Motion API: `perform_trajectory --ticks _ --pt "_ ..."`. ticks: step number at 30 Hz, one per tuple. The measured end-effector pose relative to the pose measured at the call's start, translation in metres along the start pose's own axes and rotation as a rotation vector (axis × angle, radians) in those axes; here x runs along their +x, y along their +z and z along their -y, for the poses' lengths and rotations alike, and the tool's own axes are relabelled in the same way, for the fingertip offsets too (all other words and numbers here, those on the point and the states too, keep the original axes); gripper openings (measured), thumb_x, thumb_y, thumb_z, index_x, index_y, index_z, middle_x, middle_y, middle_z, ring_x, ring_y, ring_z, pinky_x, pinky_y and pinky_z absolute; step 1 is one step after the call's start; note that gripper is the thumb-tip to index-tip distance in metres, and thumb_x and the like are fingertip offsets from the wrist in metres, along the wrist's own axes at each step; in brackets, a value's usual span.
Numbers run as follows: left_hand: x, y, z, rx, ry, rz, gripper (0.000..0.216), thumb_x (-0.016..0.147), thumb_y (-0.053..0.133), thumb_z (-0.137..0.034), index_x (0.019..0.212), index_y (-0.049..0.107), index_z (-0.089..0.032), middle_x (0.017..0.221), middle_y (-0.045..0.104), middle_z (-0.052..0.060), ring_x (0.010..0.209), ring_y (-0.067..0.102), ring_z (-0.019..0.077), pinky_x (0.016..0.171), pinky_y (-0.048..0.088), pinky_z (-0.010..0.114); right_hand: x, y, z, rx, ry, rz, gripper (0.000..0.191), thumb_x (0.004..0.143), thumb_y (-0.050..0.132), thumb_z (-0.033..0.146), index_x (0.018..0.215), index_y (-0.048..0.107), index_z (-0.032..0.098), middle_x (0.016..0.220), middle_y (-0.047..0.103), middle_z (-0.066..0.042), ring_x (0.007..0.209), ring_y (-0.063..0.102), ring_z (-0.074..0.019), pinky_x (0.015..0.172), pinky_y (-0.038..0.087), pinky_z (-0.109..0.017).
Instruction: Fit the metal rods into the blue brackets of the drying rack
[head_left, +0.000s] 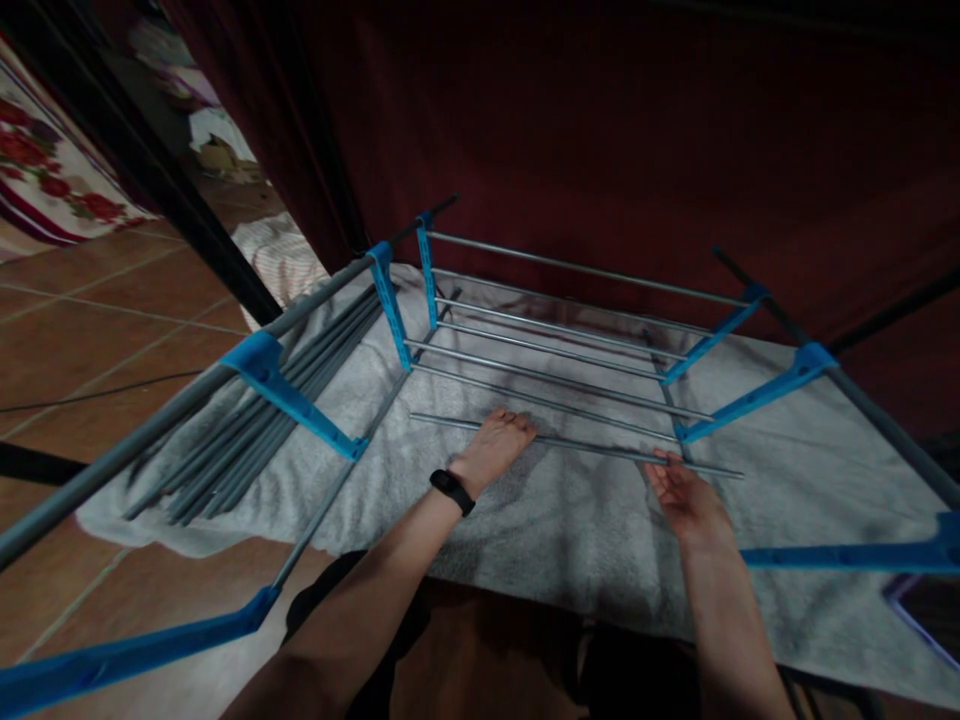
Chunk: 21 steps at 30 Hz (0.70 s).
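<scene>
A thin grey metal tube (pixel 592 445) lies crosswise in front of me, low over the grey towel. My left hand (pixel 499 440), with a black watch (pixel 452 490) at its wrist, is closed around the tube left of its middle. Near the tube's right end, my right hand (pixel 679 490) grips it with thumb and fingers. Just beyond is a rack frame of grey poles (pixel 322 290) with blue plastic brackets (pixel 292 400). Several crossbars (pixel 562 355) span between its left and right brackets.
A bundle of loose grey tubes (pixel 262 420) lies on the towel (pixel 540 540) at the left. A dark red curtain (pixel 600 130) hangs behind the rack. Brown floor tiles (pixel 97 340) show at the left. A dark purple-edged object (pixel 926 615) sits at the lower right.
</scene>
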<state>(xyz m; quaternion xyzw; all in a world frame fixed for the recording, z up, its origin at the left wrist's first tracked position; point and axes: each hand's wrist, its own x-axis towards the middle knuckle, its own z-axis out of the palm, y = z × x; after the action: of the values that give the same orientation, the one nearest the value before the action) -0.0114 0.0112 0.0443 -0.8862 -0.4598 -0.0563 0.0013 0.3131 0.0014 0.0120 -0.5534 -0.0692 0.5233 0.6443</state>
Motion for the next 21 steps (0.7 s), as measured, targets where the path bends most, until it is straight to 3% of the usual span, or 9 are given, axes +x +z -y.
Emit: perform_trajectory --ticks 10,21 --pt "0.001 0.000 -0.004 -0.004 -0.013 -0.010 0.026 0.096 0.046 -0.005 0.104 0.068 -0.017 0.107 0.070 0.009 0.100 0.065 0.0218 0.101 0.042 0.038 0.003 -0.004 -0.003 -0.024 -0.018 0.004 0.023 0.084 0.058 -0.003 0.079 0.066 0.018 0.080 0.074 0.000 0.075 0.074 -0.0112 0.076 0.065 -0.024" --pt "0.002 0.008 0.004 -0.152 -0.045 -0.009 0.038 0.093 0.044 -0.001 0.117 0.065 -0.021 0.114 0.073 0.008 0.104 0.069 0.0225 0.097 0.049 0.037 -0.006 0.007 -0.007 0.064 -0.060 0.034 0.020 0.077 0.079 0.003 0.079 0.065 0.018 0.073 0.074 0.003 0.063 0.071 -0.0094 0.073 0.065 -0.022"
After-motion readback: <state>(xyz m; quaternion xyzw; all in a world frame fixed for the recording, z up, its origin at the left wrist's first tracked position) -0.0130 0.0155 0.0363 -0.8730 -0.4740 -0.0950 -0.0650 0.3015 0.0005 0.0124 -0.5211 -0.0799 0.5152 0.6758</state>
